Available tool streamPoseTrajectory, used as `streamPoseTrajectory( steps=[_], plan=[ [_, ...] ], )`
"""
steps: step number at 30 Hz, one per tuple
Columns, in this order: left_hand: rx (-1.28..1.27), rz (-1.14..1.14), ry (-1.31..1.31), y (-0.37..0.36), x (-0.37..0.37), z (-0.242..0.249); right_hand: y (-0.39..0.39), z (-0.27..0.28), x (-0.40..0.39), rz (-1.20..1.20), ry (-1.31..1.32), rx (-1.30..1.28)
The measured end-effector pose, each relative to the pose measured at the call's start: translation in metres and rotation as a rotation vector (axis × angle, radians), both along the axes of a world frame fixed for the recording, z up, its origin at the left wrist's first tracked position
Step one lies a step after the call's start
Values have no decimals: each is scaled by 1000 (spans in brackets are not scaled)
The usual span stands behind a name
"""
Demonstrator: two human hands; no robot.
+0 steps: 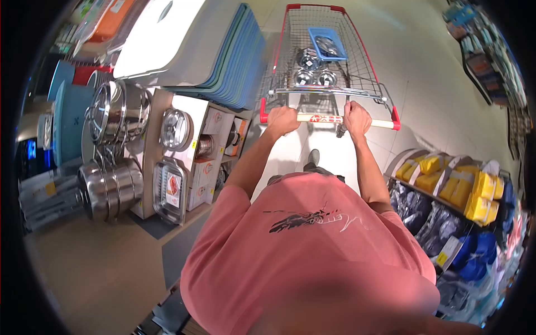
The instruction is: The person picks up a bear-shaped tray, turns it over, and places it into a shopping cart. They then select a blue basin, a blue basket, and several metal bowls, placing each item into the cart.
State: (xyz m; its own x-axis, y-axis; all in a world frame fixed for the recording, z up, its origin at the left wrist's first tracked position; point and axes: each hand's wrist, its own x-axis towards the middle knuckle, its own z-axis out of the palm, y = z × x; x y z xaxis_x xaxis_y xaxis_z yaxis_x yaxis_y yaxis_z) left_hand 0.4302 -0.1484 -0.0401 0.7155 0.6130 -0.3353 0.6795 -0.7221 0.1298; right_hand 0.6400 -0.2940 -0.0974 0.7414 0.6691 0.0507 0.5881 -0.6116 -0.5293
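Both my hands grip the pale handle bar [381,123] of a wire shopping cart [363,64] with red trim. My left hand [283,120] is wrapped round the bar near its left end. Right of the printed lettering, my right hand [357,117] is closed on the same bar. Inside the cart lies a blue plastic basket [341,54] with something dark and shiny in it. Several shiny metal pots or bowls sit nearer the handle, among them a round one [304,77]; their exact kind is hard to make out.
At left stand stainless steel pots [111,190], a rectangular metal tray [169,191] and a stack of blue-edged plastic boards or lids [245,61]. A rack with yellow packs [430,173] is close on my right. Shelves [480,56] line the far right. Pale tiled floor [416,95] runs beside the cart.
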Motion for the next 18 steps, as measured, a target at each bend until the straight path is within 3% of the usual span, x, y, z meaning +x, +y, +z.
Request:
streamPoseTrajectory(
  steps=[16, 18],
  plan=[
    [-14, 71, 66, 73, 75, -7, 89, -16, 85, 69, 17, -94],
    [-23, 56, 61, 87, 83, -18, 101, -18, 95, 93, -119, 31]
  ],
)
